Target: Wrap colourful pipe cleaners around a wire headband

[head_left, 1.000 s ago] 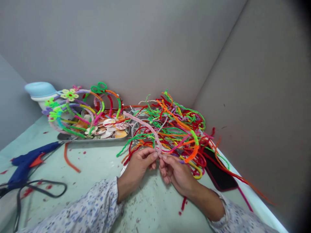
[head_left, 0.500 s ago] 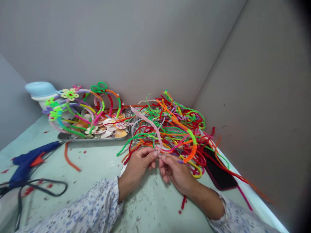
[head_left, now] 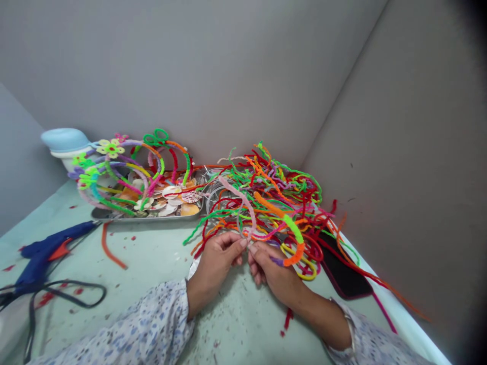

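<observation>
My left hand [head_left: 218,256] and my right hand [head_left: 272,271] meet fingertip to fingertip at the table's middle, both pinched on a pale pink pipe cleaner [head_left: 243,203] that arcs up and back from them. A headband wrapped in orange, green and purple pipe cleaner [head_left: 291,230] curves over my right hand. Just behind lies a tangled heap of coloured pipe cleaners [head_left: 274,197].
A metal tray [head_left: 114,215] at the back left holds finished pipe-cleaner headbands [head_left: 125,167] and round paper discs. A blue glue gun [head_left: 41,251] with its black cord lies at the left. A dark phone [head_left: 344,276] lies at the right, near the wall.
The pink pipe cleaner's free end has swung right and curled lower. The orange-green headband has dropped toward my right hand. Both hands stay nearly in place.
</observation>
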### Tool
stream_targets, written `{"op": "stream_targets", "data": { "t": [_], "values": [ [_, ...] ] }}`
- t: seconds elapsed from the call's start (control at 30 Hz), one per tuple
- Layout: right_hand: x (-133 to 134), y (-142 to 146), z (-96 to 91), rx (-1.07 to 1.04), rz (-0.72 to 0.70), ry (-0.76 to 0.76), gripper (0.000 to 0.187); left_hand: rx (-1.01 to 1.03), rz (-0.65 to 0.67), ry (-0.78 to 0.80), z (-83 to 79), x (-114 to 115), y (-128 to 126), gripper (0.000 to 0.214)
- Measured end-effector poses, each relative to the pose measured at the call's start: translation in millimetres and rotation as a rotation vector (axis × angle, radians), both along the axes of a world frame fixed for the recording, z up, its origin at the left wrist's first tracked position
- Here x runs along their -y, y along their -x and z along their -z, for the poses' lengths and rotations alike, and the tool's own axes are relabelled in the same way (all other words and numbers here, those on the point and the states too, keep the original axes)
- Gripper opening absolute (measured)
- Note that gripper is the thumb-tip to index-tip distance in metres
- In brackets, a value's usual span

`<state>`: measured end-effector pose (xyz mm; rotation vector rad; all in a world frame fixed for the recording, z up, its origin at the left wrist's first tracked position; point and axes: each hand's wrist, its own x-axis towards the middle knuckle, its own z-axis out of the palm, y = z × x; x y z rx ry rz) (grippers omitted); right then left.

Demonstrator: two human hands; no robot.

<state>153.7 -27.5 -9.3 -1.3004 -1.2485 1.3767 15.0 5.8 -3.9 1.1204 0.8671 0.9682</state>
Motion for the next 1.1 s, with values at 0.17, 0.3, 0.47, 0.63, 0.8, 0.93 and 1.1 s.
{"op": "stream_targets", "data": {
  "t": [0.17, 0.3, 0.47, 0.63, 0.8, 0.93, 1.1],
  "values": [
    [0.7, 0.2, -1.1, 0.072, -0.01, -0.027, 0.031, -0.067, -0.032, -0.034, -4.0, 1.4, -0.5, 0.025],
    [1.6, 0.6, -4.1, 0.119, -0.018, -0.05, 0.03, -0.122, -0.053, -0.05, -4.5, 2.4, -0.8, 0.025],
    [3.4, 2.5, -4.6, 0.112, -0.009, -0.059, 0.03, -0.133, -0.086, -0.049, -2.3, 3.1, -2.0, 0.026],
    [4.7, -1.0, 2.5, 0.193, -0.021, -0.177, 0.028, -0.149, -0.118, -0.043, -3.0, 3.5, -3.8, 0.023],
    [4.5, -4.4, 4.2, 0.447, -0.019, -0.43, 0.019, -0.119, -0.145, -0.03, -5.5, 5.5, -5.4, 0.018],
    [4.8, -1.5, 0.5, 0.635, -0.01, -0.518, 0.021, -0.146, -0.19, -0.028, -3.4, 5.8, -6.0, 0.022],
    [5.9, 0.0, -0.9, 0.771, -0.017, -0.531, 0.023, -0.17, -0.222, 0.003, 0.7, 5.6, -6.9, 0.017]
  ]
}}
